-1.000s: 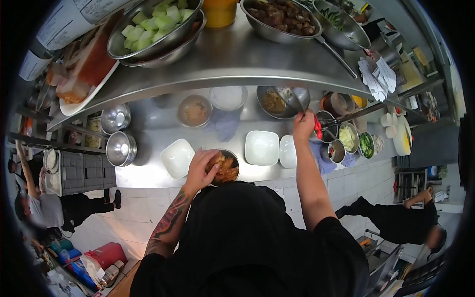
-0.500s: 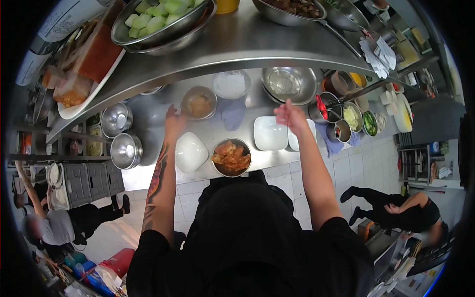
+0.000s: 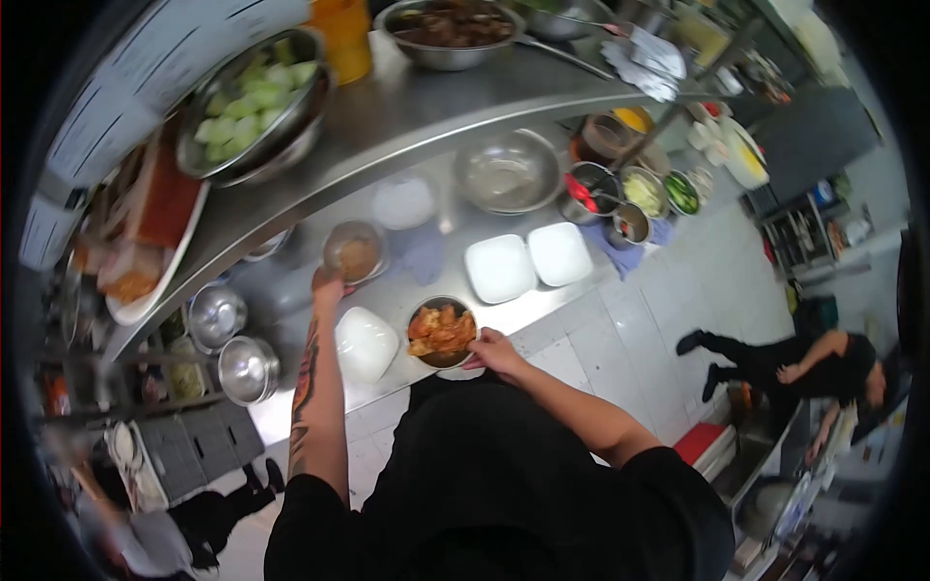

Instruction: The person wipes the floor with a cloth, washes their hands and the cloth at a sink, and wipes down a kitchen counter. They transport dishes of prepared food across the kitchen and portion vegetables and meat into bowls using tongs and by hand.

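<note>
My right hand (image 3: 496, 354) has its fingers closed on the right rim of a steel bowl (image 3: 448, 362) at the counter's front edge. Orange-red marinated pieces, apparently meat (image 3: 441, 330), fill that bowl. Further forward, my left hand (image 3: 329, 285) grips the near left side of another steel bowl (image 3: 351, 230), which has something brownish in its bottom; some fingers are hidden. Between my left arm and the meat bowl lies a white dish (image 3: 366, 345). Two square white dishes (image 3: 499, 269) sit side by side to the right.
A steel shelf (image 3: 417, 121) spans the front, bearing a bowl of cut green vegetable (image 3: 254, 111) and a bowl of dark pieces (image 3: 455, 34). Stacked steel bowls (image 3: 248, 372) stand at left. Ingredient pots (image 3: 632, 225) stand at right. One person (image 3: 823, 373) is at right, another at left.
My right hand has come down from above the square dishes onto the meat bowl's rim. My left hand has reached the bowl with brownish contents. The whole view has turned and shifted.
</note>
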A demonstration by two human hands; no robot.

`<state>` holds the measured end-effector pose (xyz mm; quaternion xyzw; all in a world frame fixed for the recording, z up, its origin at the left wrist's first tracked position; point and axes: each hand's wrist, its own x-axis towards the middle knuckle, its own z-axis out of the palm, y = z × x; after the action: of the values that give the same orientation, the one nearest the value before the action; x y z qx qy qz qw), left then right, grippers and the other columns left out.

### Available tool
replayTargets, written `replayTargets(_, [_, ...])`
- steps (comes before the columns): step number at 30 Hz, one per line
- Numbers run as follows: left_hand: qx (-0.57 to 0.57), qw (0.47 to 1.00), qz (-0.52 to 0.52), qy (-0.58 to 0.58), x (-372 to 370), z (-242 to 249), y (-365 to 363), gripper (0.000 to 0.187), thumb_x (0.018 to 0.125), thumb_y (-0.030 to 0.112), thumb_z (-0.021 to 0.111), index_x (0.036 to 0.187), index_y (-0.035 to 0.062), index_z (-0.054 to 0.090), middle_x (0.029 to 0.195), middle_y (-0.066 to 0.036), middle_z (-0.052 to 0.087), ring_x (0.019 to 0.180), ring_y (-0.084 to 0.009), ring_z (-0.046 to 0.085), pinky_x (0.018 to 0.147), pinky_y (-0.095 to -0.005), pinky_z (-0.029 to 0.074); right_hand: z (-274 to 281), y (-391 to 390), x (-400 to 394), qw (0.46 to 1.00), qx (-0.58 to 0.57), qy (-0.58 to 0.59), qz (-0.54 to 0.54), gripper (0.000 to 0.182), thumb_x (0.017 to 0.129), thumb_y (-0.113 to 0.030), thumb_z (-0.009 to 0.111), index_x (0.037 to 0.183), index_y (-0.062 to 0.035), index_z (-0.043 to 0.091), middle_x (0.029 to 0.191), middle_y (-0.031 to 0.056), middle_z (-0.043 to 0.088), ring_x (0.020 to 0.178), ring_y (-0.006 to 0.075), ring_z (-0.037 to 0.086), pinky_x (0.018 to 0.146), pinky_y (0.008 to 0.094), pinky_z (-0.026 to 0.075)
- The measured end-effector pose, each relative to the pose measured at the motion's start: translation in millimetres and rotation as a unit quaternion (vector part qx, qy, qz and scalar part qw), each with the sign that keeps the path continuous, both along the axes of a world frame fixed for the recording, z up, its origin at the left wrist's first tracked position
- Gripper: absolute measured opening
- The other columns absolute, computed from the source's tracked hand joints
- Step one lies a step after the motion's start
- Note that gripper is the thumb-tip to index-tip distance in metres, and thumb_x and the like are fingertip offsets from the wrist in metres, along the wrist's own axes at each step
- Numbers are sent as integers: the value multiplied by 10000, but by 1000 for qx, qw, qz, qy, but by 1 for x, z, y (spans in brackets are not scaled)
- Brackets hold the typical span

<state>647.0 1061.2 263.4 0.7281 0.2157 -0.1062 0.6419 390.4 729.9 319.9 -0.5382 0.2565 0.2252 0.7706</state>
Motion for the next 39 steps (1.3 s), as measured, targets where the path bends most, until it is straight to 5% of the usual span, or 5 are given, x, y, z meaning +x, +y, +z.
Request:
replayTargets(12, [62,969,-221,-96,-129,139,-37,324,853,123,607,1127,-47,639,873,-75,684,712,-151,636,627,-305,523,15,-35,38,986,28,-61,153,171,905,-12,552,869,-30,386,813,133,581,666,286,716,600,348,645])
replayTargets(23, [-12,992,-113,-47,-190,208,-164,381,845,76,575,1202,-54,608,1004,-74,678,889,-132,616,781,-274,499,50,-167,42,967,20,-77,242,124,902,-1,541,1004,20,474,865,124,601,695,248,710,607,331,635])
replayTargets(28, [12,980,-193,-54,-168,225,-202,403,833,48,570,1225,-41,606,1035,-65,682,927,-131,618,820,-275,500,74,-259,-2,989,4,-81,124,162,905,-12,549,1056,33,508,918,132,627,681,251,712,604,341,634])
replayTargets(33, [16,964,-262,-42,-143,231,-265,350,822,34,566,1162,-23,628,920,-23,670,761,-83,586,679,-231,462,111,-387,-55,995,-43,-85,-19,222,890,-34,588,1100,24,548,858,145,685,682,274,723,616,377,638])
replayTargets(39, [21,925,-376,-45,-113,242,-391,337,810,36,571,1134,-37,630,908,-29,668,759,-83,584,668,-234,457,177,-587,-52,971,-165,-68,-159,131,864,-62,620,918,-20,508,725,125,645,577,251,701,531,350,621])
